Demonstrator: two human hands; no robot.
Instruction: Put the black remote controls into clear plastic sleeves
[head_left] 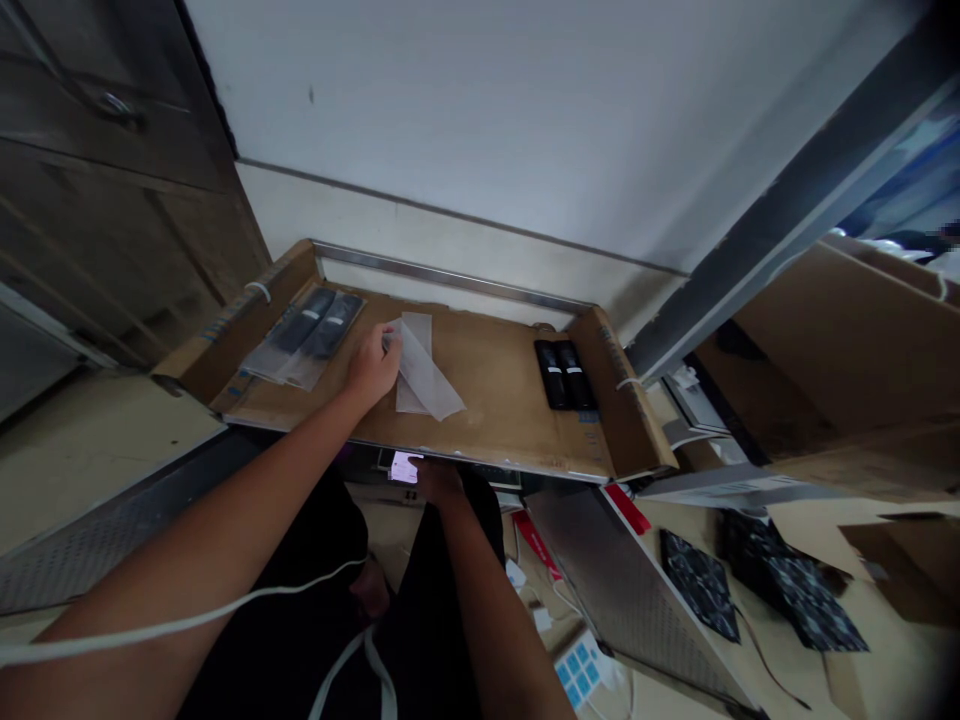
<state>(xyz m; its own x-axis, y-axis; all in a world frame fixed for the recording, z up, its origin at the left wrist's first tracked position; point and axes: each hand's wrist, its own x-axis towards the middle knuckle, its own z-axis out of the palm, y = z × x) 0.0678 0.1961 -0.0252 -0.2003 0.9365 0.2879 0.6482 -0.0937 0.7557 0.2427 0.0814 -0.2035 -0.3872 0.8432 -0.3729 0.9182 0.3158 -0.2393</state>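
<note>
Forearms reach out from below, the left hand (373, 362) on a clear bag (424, 372), the right hand (437, 480) under the counter (495, 400) edge.

At far left, two bagged remotes (309, 330) lie on the cardboard-covered counter. Just right of them, the left hand's fingers (387, 343) close together, pinching the bag's upper corner; the bag lies flat at the middle of the counter. It looks light, limp and slick, so a pinch at a corner or open edge seems the best hold. Lower, the right hand holds a small white card (404, 467), fingers clamped on it. Further right, two bare remotes (565, 374) rest side by side.
</note>
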